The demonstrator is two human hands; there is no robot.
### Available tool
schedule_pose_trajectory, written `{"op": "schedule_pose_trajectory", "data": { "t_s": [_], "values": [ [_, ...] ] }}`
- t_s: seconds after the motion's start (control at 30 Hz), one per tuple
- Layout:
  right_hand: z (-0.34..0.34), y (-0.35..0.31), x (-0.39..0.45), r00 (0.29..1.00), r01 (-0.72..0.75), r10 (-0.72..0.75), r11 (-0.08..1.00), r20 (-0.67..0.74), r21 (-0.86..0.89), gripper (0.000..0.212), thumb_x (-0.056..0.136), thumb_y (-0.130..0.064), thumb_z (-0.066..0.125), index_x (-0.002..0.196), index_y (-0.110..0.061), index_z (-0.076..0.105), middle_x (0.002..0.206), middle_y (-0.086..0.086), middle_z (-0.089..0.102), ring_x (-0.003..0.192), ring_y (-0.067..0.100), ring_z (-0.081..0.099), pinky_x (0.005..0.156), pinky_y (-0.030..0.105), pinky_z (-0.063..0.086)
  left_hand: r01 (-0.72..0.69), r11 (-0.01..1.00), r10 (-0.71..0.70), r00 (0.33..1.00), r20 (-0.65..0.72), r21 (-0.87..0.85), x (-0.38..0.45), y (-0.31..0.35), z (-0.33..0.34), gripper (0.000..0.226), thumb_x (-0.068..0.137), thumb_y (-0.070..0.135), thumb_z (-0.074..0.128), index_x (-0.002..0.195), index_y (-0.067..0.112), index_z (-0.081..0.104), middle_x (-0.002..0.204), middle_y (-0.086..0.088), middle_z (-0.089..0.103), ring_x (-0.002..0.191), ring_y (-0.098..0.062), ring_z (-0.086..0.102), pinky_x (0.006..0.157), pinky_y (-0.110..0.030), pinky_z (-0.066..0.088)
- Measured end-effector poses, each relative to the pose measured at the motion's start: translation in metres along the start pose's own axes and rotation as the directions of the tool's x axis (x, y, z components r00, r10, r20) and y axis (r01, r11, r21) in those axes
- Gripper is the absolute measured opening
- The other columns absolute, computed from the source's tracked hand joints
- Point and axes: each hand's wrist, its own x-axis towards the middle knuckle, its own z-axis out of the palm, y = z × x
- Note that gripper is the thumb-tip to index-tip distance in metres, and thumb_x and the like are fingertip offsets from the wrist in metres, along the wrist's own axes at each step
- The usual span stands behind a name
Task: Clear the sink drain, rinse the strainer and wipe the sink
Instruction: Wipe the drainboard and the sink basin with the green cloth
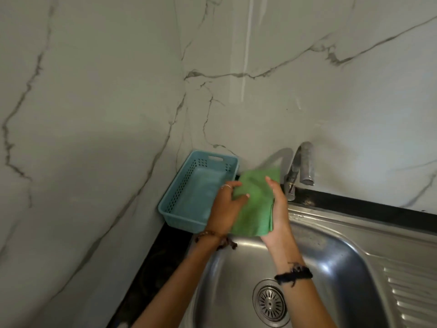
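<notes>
The steel sink (335, 252) fills the space below and toward the person from both hands, its basin open beneath the wrists. Its drainboard ridges run off to the right of the right hand. The dark surface (165, 252) carries a pale blue basket (186, 185) just to the left of the left hand, pushed against the marble wall. The tap (298, 171) stands just beyond and right of the right hand, spout turned toward the basin.

Between the hands is a folded green cloth (255, 204), held up above the far left corner of the basin, its long axis running away from the person. The left hand (224, 209) grips its left edge with thumb over the top; the right hand (279, 214) lies flat along its right edge, palm inward, pressing it.

The strainer (270, 303) sits seated in the drain, below and nearer the person than both hands, closest to the right forearm. Wiping would likely mean bringing the cloth straight down and back.
</notes>
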Motion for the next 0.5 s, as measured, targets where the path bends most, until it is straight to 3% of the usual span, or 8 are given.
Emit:
{"op": "schedule_pose_trajectory", "data": {
  "t_s": [0.1, 0.17, 0.23, 0.3, 0.4, 0.43, 0.5],
  "values": [
    [-0.026, 0.018, -0.003, 0.987, -0.052, 0.062, 0.996, -0.150, 0.070, 0.037, 0.088, -0.042, 0.050, 0.075, -0.011, 0.065, 0.052, 0.005, 0.066, 0.054, 0.022, 0.061, 0.060, 0.029, 0.046, -0.063, 0.898, 0.003, 0.991, 0.136, 0.435, -0.019, -0.016, 0.020, 0.044, 0.089, 0.033, 0.055, 0.129, 0.017, 0.046, 0.132, -0.006, 0.044, 0.122, -0.021, 0.044, 0.098, -0.028, 0.037],
    [-0.042, 0.027, -0.004, 0.975, -0.089, 0.094, 0.995, -0.200, 0.034, 0.032, 0.089, -0.036, 0.049, 0.077, -0.009, 0.062, 0.052, 0.007, 0.064, 0.061, 0.024, 0.056, 0.061, 0.030, 0.044, -0.157, 0.740, 0.076, 0.986, 0.151, 0.654, -0.027, -0.024, 0.021, 0.043, 0.091, 0.036, 0.049, 0.129, 0.016, 0.047, 0.133, -0.006, 0.042, 0.125, -0.022, 0.038, 0.102, -0.035, 0.037],
    [-0.055, 0.036, -0.002, 0.964, -0.126, 0.114, 0.991, -0.238, -0.037, 0.028, 0.090, -0.031, 0.049, 0.080, -0.007, 0.060, 0.065, 0.010, 0.061, 0.064, 0.024, 0.053, 0.062, 0.030, 0.043, -0.228, 0.515, 0.242, 0.963, 0.115, 0.826, -0.029, -0.034, 0.016, 0.041, 0.087, 0.033, 0.056, 0.122, 0.013, 0.055, 0.130, -0.008, 0.047, 0.124, -0.025, 0.041, 0.099, -0.038, 0.039],
    [-0.068, 0.045, 0.006, 0.948, -0.172, 0.119, 0.972, -0.296, -0.160, 0.026, 0.090, -0.029, 0.049, 0.081, -0.007, 0.059, 0.073, 0.010, 0.056, 0.066, 0.022, 0.052, 0.061, 0.030, 0.042, -0.191, 0.349, 0.337, 0.939, 0.067, 0.918, -0.027, -0.047, 0.010, 0.050, 0.067, 0.028, 0.076, 0.113, 0.011, 0.064, 0.122, -0.012, 0.059, 0.115, -0.029, 0.055, 0.092, -0.039, 0.048],
    [-0.080, 0.057, 0.024, 0.945, -0.224, 0.119, 0.914, -0.305, -0.338, 0.025, 0.091, -0.030, 0.046, 0.086, -0.008, 0.058, 0.083, 0.010, 0.057, 0.073, 0.023, 0.053, 0.063, 0.029, 0.040, -0.097, 0.262, 0.333, 0.943, 0.004, 0.960, -0.020, -0.074, -0.001, 0.069, 0.053, 0.021, 0.082, 0.118, 0.008, 0.062, 0.121, -0.018, 0.062, 0.115, -0.032, 0.058, 0.092, -0.047, 0.048],
    [-0.080, 0.060, 0.029, 0.953, -0.207, 0.083, 0.882, -0.292, -0.423, 0.025, 0.092, -0.030, 0.044, 0.095, -0.009, 0.057, 0.093, 0.010, 0.056, 0.084, 0.025, 0.053, 0.069, 0.030, 0.041, -0.075, 0.264, 0.334, 0.942, -0.018, 0.962, -0.018, -0.080, -0.005, 0.071, 0.054, 0.022, 0.082, 0.119, 0.008, 0.060, 0.119, -0.018, 0.063, 0.113, -0.031, 0.059, 0.091, -0.046, 0.049],
    [-0.080, 0.064, 0.043, 0.976, -0.095, -0.033, 0.823, -0.215, -0.561, 0.035, 0.098, -0.024, 0.037, 0.129, -0.011, 0.046, 0.122, 0.009, 0.047, 0.119, 0.026, 0.045, 0.095, 0.034, 0.037, -0.060, 0.282, 0.335, 0.941, -0.039, 0.958, -0.014, -0.088, -0.012, 0.061, 0.059, 0.031, 0.077, 0.114, 0.008, 0.064, 0.104, -0.013, 0.070, 0.097, -0.026, 0.067, 0.088, -0.042, 0.051]
  ]
}}
